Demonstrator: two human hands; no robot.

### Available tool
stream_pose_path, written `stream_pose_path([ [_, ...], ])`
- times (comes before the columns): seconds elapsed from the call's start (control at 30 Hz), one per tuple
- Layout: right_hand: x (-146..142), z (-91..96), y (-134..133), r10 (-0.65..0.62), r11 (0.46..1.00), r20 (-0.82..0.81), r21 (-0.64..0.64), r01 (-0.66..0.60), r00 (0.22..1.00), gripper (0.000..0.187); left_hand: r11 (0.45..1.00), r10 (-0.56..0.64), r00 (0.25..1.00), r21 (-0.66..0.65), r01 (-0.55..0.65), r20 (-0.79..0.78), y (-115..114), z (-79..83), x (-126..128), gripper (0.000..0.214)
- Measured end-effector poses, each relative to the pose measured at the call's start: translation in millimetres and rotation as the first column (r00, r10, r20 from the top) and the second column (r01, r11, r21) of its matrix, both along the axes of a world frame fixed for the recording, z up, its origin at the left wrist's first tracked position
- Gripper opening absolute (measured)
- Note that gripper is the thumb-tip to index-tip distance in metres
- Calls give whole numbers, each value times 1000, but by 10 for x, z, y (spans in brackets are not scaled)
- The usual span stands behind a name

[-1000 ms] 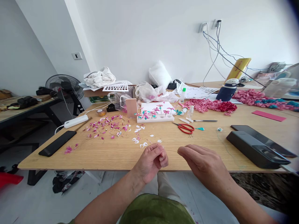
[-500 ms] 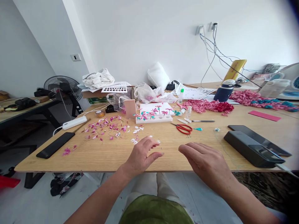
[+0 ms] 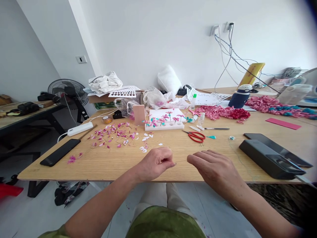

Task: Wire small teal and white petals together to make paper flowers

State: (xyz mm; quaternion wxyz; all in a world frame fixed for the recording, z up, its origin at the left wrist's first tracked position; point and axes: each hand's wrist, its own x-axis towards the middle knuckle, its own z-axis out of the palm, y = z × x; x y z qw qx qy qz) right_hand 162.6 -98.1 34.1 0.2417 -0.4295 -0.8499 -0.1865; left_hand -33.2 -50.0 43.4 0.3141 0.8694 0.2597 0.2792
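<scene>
Over the front of the wooden table [image 3: 99, 165], my left hand [image 3: 157, 162] is closed, its thumb pressed to the curled fingers. Whatever it pinches is too small to make out. Across a small gap, my right hand [image 3: 214, 167] has its back up and its fingers bent together; its fingertips are hidden, so any held thing does not show. Beyond the hands stands a white foam block [image 3: 164, 126] with several pink flowers [image 3: 165, 118] on thin stems. Red-handled scissors [image 3: 196, 136] lie ahead of the right hand, with a teal piece [image 3: 211, 137] beside them.
Loose pink petals [image 3: 116, 134] and white petals [image 3: 143, 148] are scattered on the left. A black phone [image 3: 60, 152] lies at the left edge. On the right are a dark grey device [image 3: 269, 160], a pink strip [image 3: 283, 123] and a blue bottle [image 3: 239, 96].
My left hand has closed: its thumb and fingers were apart and are now together. My right hand has shifted slightly left, narrowing the gap. The view has moved a little.
</scene>
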Motion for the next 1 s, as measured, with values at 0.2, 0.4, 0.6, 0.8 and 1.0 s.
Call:
stream_pose_path([
  [0.2,32,80,49,-11,997,-9,-76,10,1000,24,935,-52,999,-350,47,-5,96,2,-152,23],
  [0.4,-1,175,80,14,995,52,-101,-9,999,25,881,82,995,-471,-44,62,199,82,-293,32],
  [0.6,-46,161,146,64,997,56,-40,-62,996,26,632,-42,987,-760,149,158,185,-74,-183,36],
  [0.8,-41,145,152,84,996,47,-24,-83,995,26,510,-41,942,-803,307,334,142,-148,-104,24],
  [1.0,-61,165,159,146,985,26,-96,-143,989,25,450,-23,897,-797,403,441,83,-209,-122,25],
])
